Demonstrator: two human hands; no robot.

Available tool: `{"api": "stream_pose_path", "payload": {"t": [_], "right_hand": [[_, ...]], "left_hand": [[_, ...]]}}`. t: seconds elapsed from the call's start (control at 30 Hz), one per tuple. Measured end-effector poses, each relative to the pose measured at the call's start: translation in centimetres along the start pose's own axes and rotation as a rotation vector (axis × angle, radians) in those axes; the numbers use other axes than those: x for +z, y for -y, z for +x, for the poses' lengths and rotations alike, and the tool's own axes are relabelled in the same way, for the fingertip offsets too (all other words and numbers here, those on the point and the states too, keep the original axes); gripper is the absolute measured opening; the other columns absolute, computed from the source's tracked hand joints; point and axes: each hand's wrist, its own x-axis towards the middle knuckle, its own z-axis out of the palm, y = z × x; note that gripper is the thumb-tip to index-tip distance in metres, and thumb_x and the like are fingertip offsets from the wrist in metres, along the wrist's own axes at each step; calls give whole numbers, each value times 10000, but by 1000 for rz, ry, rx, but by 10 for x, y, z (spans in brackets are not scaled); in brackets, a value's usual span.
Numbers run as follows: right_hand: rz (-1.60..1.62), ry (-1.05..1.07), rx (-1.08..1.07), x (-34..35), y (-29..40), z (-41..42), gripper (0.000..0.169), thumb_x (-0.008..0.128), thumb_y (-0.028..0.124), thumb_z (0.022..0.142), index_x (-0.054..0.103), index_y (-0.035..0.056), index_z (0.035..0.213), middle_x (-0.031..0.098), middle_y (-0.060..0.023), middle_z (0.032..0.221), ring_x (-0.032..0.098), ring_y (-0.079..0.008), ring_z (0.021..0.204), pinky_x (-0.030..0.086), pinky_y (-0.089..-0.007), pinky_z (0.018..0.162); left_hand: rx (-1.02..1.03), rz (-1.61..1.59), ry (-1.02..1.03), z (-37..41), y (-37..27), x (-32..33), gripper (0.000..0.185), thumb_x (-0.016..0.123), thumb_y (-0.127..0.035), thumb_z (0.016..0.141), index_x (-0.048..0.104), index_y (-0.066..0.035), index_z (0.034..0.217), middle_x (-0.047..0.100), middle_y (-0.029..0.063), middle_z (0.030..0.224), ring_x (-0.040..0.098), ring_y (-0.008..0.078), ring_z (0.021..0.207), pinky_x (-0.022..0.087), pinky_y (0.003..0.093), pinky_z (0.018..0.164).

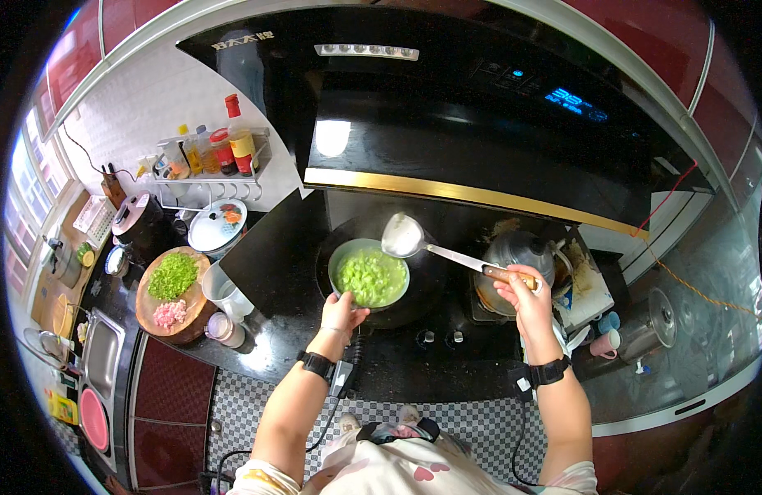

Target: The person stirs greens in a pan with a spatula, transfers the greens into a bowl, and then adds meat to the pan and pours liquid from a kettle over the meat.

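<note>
My left hand grips the near rim of a pale green bowl that holds chopped green vegetable in liquid. The bowl is over a dark wok on the hob; whether it touches the wok cannot be told. My right hand is closed on the wooden handle of a metal ladle, its head just beyond the bowl's right rim. To the left, a round wooden chopping board carries chopped greens and a small heap of diced pink meat.
A metal kettle stands on the right burner. Left of the hob are a plastic jug, a glass jar and a lidded enamel pot. The range hood overhangs the back. A sink is at far left.
</note>
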Motion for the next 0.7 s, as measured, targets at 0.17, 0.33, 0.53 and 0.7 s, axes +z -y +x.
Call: {"api": "stream_pose_path", "payload": {"t": [0.17, 0.33, 0.53, 0.7], "right_hand": [[-175, -73, 24, 8, -33, 27, 155, 616, 94, 909, 619, 2, 1033, 661, -91, 917, 667, -149, 764, 549, -241, 671], [-333, -60, 30, 2, -87, 57, 156, 625, 97, 896, 617, 2, 1019, 662, -68, 848, 650, -139, 706, 516, -244, 591], [44, -143, 415, 11, -153, 62, 210, 595, 96, 910, 575, 42, 1111, 635, -156, 1002, 670, -245, 826, 579, -377, 787], [433, -87, 550, 34, -209, 47, 243, 556, 64, 913, 534, 20, 1150, 637, -161, 1071, 634, -265, 963, 530, -383, 890]], "left_hand": [[36, 4, -61, -18, -2, -35, 271, 496, -158, 881, 470, -91, 1142, 639, 84, 891, 643, 167, 565, 507, 246, 467], [85, -16, -157, -33, -6, -72, 231, 499, -174, 892, 493, -96, 1109, 630, 72, 841, 629, 155, 543, 495, 229, 437], [161, -66, -257, -47, -13, -110, 252, 546, -243, 920, 520, -101, 1126, 590, 28, 796, 579, 121, 485, 482, 218, 412], [175, -137, -315, -52, -18, -128, 267, 586, -291, 922, 523, -106, 1105, 520, -2, 681, 561, 114, 463, 481, 221, 402]]}}
